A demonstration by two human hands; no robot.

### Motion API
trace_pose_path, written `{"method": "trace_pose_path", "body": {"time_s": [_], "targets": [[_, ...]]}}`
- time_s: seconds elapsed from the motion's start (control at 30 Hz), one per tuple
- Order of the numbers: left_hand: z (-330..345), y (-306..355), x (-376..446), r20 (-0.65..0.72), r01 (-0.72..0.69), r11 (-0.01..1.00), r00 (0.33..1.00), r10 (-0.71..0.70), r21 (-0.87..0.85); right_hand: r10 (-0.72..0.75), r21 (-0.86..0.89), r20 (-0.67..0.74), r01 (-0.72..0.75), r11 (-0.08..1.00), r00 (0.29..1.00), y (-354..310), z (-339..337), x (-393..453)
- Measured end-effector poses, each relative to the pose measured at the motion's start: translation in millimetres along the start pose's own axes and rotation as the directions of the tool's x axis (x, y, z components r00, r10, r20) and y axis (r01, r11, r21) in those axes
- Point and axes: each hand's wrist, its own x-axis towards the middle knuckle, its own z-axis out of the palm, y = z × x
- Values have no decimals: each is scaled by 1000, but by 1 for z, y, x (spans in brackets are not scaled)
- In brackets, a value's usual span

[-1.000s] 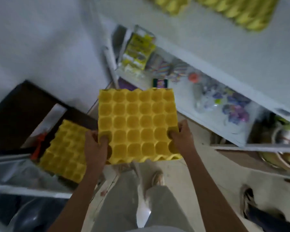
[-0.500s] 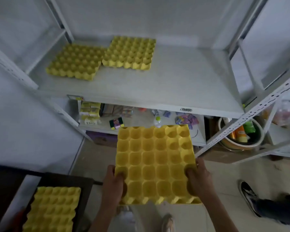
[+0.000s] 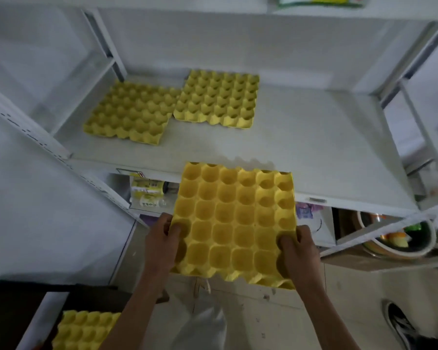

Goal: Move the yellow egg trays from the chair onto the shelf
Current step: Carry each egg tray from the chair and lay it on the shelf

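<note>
I hold a yellow egg tray level in front of me, its far edge just over the front lip of the white shelf. My left hand grips its near left edge and my right hand grips its near right edge. Two more yellow egg trays lie side by side at the back left of the shelf, the left tray and the right tray. Another yellow tray rests on the dark chair at the bottom left.
White shelf uprights slant at the left and right. The lower shelf holds packets and bottles. A bowl with items sits at the lower right. A shoe is on the floor at right.
The held tray has gone up and forward, reaching the shelf's front edge. My view has risen, so the shelf looks closer and the chair tray has dropped toward the bottom left.
</note>
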Motion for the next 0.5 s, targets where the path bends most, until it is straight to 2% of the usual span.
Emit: {"method": "trace_pose_path", "body": {"time_s": [0.07,0.33,0.5], "targets": [[-12,2,33,4,17,1000,1000,-17,2,2,-5,-25,-2,1000,1000,-25,18,13],[-30,22,142,-37,-104,988,993,109,116,-93,-74,-191,80,994,977,-88,73,83],[-26,28,190,-36,-43,994,998,47,103,-111,-69,-225,97,993,968,-108,101,126]]}}
